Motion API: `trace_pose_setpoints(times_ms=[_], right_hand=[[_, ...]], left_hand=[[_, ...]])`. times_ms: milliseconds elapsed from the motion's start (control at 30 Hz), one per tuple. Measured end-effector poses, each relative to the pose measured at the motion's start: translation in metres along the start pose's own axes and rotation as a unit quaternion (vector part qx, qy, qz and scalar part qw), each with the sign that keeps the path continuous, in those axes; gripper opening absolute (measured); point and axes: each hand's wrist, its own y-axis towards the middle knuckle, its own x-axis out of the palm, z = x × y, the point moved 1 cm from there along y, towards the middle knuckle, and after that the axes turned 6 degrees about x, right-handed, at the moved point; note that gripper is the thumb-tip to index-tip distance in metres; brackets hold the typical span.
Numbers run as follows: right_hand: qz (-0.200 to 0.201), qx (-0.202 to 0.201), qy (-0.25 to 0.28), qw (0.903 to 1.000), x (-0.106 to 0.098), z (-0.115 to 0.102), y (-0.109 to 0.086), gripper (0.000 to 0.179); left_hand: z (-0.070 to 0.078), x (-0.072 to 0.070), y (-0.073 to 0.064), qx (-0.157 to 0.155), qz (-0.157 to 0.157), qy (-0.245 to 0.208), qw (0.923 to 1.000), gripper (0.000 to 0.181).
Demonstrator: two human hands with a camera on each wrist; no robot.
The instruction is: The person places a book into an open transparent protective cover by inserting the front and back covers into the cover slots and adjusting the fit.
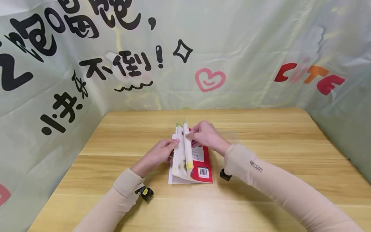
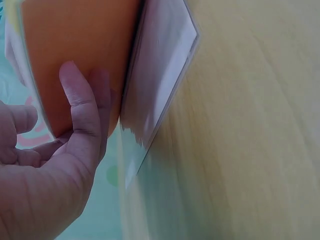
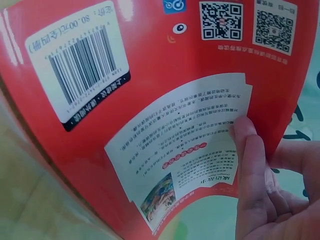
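A paperback book [image 1: 180,158] stands partly open in the middle of the table, its pages raised and curving. My left hand [image 1: 158,152] holds a bundle of pages at the left edge, thumb on the near side. In the left wrist view its fingers lie against an orange page [image 2: 75,40], with a white page [image 2: 162,45] spread beside it. My right hand [image 1: 208,135] pinches the upper right part of the book. In the right wrist view, its fingers press on the bent red back cover [image 3: 165,60], which carries a barcode, QR codes and a white text panel.
The wooden table [image 1: 116,135] extends around the book on all sides. Behind and beside it hangs a pale green cloth [image 1: 246,38] with black writing, a pink heart and coloured letters. A small black camera [image 1: 146,193] sits at the left wrist, another [image 1: 225,175] at the right.
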Motion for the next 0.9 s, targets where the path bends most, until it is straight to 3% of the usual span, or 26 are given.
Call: trace_pose_setpoints(times_ms=[500, 900], right_hand=[[0.002, 0.016, -0.013, 0.9998, 0.014, 0.002, 0.004, 0.017], [-0.015, 0.02, 0.012, 0.9996, 0.016, 0.004, 0.002, 0.018]], left_hand=[[-0.006, 0.001, 0.001, -0.012, 0.003, 0.007, 0.9999, 0.045], [-0.01, -0.003, 0.001, -0.033, 0.008, 0.01, 0.9994, 0.054]])
